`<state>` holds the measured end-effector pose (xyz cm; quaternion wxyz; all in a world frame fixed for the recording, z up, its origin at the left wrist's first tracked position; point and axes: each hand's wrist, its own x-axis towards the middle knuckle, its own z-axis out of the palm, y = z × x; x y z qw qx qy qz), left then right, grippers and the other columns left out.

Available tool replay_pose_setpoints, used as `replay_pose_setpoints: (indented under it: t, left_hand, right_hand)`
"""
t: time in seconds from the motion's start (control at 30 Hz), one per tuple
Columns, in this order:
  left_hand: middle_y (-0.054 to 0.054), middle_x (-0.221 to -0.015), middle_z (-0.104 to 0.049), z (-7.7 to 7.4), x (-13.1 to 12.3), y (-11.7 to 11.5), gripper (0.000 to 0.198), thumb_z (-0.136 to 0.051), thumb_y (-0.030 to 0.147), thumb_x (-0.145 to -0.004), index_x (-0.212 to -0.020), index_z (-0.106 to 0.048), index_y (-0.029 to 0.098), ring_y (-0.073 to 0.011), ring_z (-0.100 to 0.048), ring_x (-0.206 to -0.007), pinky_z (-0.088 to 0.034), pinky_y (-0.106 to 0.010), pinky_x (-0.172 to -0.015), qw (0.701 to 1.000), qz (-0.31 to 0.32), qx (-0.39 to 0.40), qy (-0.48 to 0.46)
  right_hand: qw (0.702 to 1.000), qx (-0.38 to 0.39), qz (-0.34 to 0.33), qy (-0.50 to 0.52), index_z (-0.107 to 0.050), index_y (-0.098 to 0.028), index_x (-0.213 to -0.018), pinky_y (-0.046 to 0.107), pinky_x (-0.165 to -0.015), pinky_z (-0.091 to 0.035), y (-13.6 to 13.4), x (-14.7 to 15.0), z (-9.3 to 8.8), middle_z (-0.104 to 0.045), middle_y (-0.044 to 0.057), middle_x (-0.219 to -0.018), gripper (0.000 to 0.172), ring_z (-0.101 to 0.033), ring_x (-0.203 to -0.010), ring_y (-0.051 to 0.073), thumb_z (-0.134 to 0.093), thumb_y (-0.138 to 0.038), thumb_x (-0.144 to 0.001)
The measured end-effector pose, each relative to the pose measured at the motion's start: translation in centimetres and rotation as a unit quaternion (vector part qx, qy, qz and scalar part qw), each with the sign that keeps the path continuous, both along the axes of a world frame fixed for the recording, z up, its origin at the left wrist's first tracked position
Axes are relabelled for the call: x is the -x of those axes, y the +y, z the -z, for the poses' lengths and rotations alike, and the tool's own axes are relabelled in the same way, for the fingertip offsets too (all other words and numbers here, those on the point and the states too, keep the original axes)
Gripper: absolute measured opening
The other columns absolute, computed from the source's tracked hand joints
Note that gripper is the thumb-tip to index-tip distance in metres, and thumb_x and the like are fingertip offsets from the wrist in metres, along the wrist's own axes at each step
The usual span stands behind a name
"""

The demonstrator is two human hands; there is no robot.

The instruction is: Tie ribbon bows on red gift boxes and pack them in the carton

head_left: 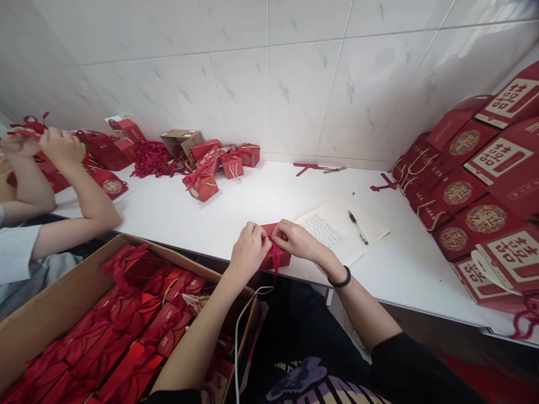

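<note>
A small red gift box [284, 258] lies near the front edge of the white table, partly covered by my hands. Red ribbon [275, 259] runs across its top, and one end hangs down its front. From the left, my left hand [250, 248] pinches the ribbon with closed fingers. My right hand [296, 239] also pinches the ribbon between thumb and fingers, close to my left fingertips. Just behind my right hand lies a sheet of paper [337, 227] covered in handwriting, with a black pen [357, 227] on it.
At lower left stands a cardboard carton [59, 286] full of ribboned red boxes. A white cable [238, 336] runs past its edge. Red boxes [458, 191] are stacked high at right. Small boxes [202, 188] and a ribbon heap [154, 159] lie behind. A co-worker's hands [63, 147] hold ribbon at left.
</note>
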<state>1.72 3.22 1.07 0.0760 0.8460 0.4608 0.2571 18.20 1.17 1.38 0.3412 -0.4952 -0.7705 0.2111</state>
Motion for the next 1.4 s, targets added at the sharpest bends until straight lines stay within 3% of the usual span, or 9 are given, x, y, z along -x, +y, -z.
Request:
replay_pose_setpoints:
  t: [0.13, 0.3, 0.5, 0.6, 0.77, 0.97, 1.17, 1.3, 1.4]
  left_hand:
    - [-0.003, -0.083, -0.048, 0.6, -0.2, -0.3, 0.006, -0.049, 0.014, -0.082, -0.078, -0.048, 0.018, -0.0172, -0.054, -0.077, -0.048, -0.032, -0.072, 0.998, -0.027, -0.019, -0.060]
    - [-0.003, -0.090, -0.047, 1.2, 0.2, -0.2, 0.007, -0.047, 0.013, -0.081, -0.079, -0.045, 0.019, -0.0145, -0.056, -0.079, -0.048, -0.028, -0.071, 0.993, 0.013, -0.023, -0.117]
    - [-0.003, -0.090, -0.051, -0.1, -0.1, -0.3, 0.007, -0.054, 0.015, -0.078, -0.080, -0.049, 0.019, -0.0151, -0.056, -0.076, -0.047, -0.028, -0.069, 1.000, 0.018, 0.019, -0.005]
    - [-0.003, -0.087, -0.052, -0.8, -0.5, -0.5, 0.003, -0.051, 0.016, -0.080, -0.079, -0.050, 0.019, -0.0170, -0.057, -0.076, -0.046, -0.029, -0.067, 0.998, -0.025, 0.007, 0.061]
    - [-0.004, -0.091, -0.052, -0.8, -1.0, -0.8, 0.006, -0.048, 0.022, -0.084, -0.084, -0.052, 0.017, -0.0167, -0.058, -0.066, -0.043, -0.029, -0.057, 0.988, -0.141, 0.020, 0.053]
    - [-0.005, -0.096, -0.053, -0.5, -0.7, -0.6, 0.010, -0.047, 0.025, -0.086, -0.090, -0.055, 0.019, -0.0143, -0.058, -0.060, -0.040, -0.027, -0.056, 0.994, -0.086, 0.010, 0.064]
    - [-0.006, -0.095, -0.057, -0.4, -1.3, -0.3, 0.009, -0.048, 0.019, -0.083, -0.084, -0.057, 0.019, -0.0161, -0.058, -0.061, -0.038, -0.028, -0.055, 0.986, -0.163, 0.022, 0.010]
    - [-0.008, -0.098, -0.060, -0.2, 0.8, 1.4, 0.017, -0.041, 0.013, -0.083, -0.086, -0.057, 0.019, -0.0192, -0.061, -0.071, -0.042, -0.030, -0.063, 0.972, -0.222, 0.031, -0.076]
    - [-0.008, -0.101, -0.062, 0.0, 4.1, 3.0, 0.021, -0.039, 0.013, -0.083, -0.092, -0.057, 0.018, -0.0158, -0.061, -0.063, -0.045, -0.031, -0.069, 0.957, -0.241, 0.068, -0.147]
  right_hand:
    - [0.998, 0.005, -0.020, 0.058, -0.053, -0.017, -0.077, 0.024, -0.057, -0.040, -0.2, -0.1, 0.2, -0.052, 0.000, -0.076, 0.010, -0.049, -0.060, 0.010, -0.050, -0.011, -0.084]
    - [0.999, 0.002, -0.006, 0.041, -0.054, -0.017, -0.073, 0.026, -0.060, -0.041, -0.5, 0.2, -0.2, -0.053, 0.001, -0.076, 0.011, -0.050, -0.065, 0.013, -0.054, -0.014, -0.084]
    - [0.995, 0.049, -0.011, 0.088, -0.054, -0.018, -0.078, 0.027, -0.064, -0.041, 0.0, -0.1, 0.3, -0.054, 0.001, -0.078, 0.011, -0.052, -0.067, 0.013, -0.047, -0.015, -0.086]
    - [0.997, 0.045, -0.023, 0.064, -0.052, -0.018, -0.076, 0.027, -0.066, -0.041, -0.1, 0.0, 0.2, -0.054, 0.002, -0.079, 0.013, -0.052, -0.070, 0.014, -0.046, -0.013, -0.086]
    - [0.999, 0.022, -0.034, 0.002, -0.047, -0.018, -0.071, 0.028, -0.065, -0.040, -0.3, 0.4, -0.4, -0.050, 0.002, -0.075, 0.016, -0.048, -0.070, 0.015, -0.047, -0.010, -0.084]
    - [0.997, 0.016, -0.065, 0.031, -0.049, -0.018, -0.069, 0.028, -0.063, -0.039, -0.2, 0.2, -0.2, -0.048, 0.001, -0.075, 0.015, -0.046, -0.070, 0.016, -0.053, -0.014, -0.083]
    - [0.997, 0.007, -0.068, 0.040, -0.051, -0.019, -0.072, 0.027, -0.066, -0.038, -0.1, -0.2, 0.2, -0.045, 0.000, -0.076, 0.013, -0.046, -0.071, 0.015, -0.053, -0.007, -0.075]
    - [0.994, 0.043, -0.067, 0.079, -0.045, -0.019, -0.065, 0.025, -0.062, -0.036, -0.7, -0.7, 0.3, -0.043, -0.001, -0.077, 0.016, -0.042, -0.065, 0.012, -0.055, -0.009, -0.073]
    - [0.987, 0.057, -0.042, 0.141, -0.044, -0.019, -0.063, 0.027, -0.066, -0.037, -1.2, -1.1, 0.6, -0.046, 0.000, -0.079, 0.019, -0.045, -0.069, 0.013, -0.057, -0.018, -0.076]
